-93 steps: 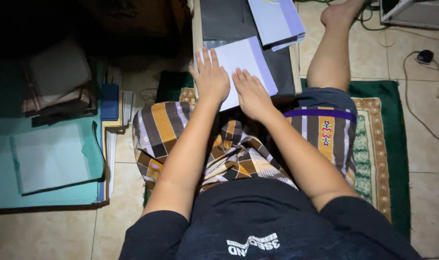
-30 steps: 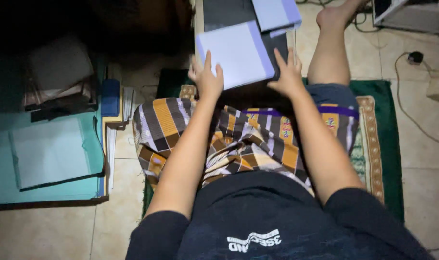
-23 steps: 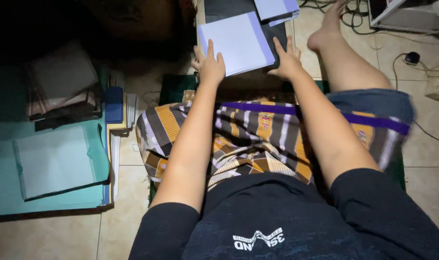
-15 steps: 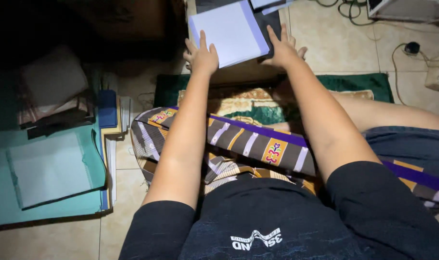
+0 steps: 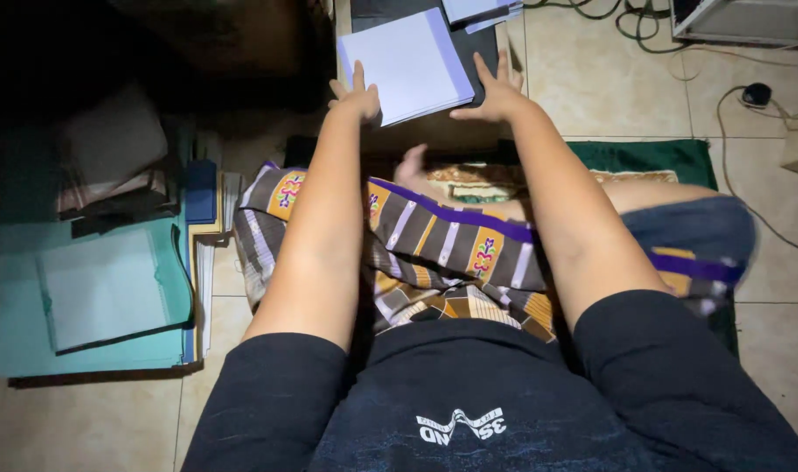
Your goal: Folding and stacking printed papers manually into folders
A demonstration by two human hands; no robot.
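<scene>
A stack of white paper [image 5: 406,61] lies on a dark low table [image 5: 486,65] in front of me. My left hand [image 5: 355,94] rests against the stack's near-left corner with its fingers pointing up along the edge. On the other side, my right hand [image 5: 497,87] touches the stack's right edge, fingers spread. Neither hand is closed around the sheets. My legs are wrapped in a striped cloth [image 5: 442,253], and a bare foot [image 5: 412,166] shows just below the table.
Teal folders [image 5: 93,297], a pile of books and papers [image 5: 110,166] and a blue book [image 5: 202,188] lie on the tiled floor at the left. More sheets [image 5: 477,9] sit at the table's far end. A green rug [image 5: 652,157], cables [image 5: 644,17] and a plug [image 5: 756,93] are at the right.
Both hands moved from lying on the sheets to the stack's sides and pushed it farther away on the table. My right leg swung from stretched forward to folded out to the right.
</scene>
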